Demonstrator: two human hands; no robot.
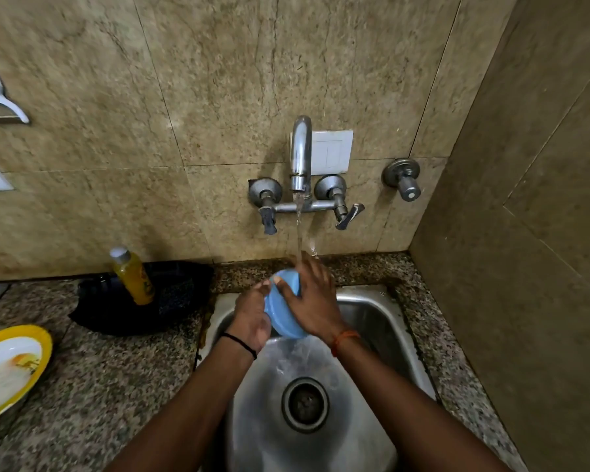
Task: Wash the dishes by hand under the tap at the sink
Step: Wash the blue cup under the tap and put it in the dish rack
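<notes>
No words or numbers are showing clearly anywhere. The yellow bottle (132,277) is wearing a label, but it is too blurry to read. The yellow plate (12,367) is showing only a smudgy picture.

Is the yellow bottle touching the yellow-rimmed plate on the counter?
Apart. The head view shows the yellow bottle standing on the dark cloth, with bare granite counter between it and the yellow-rimmed plate.

1. Tap (300,158) on the far wall, above the sink (365,311).
2. Bowl (283,310) over the sink, between both hands.
3. Bottle (132,275) left of the sink.
4. Plate (31,366) far left, nearer.
</notes>
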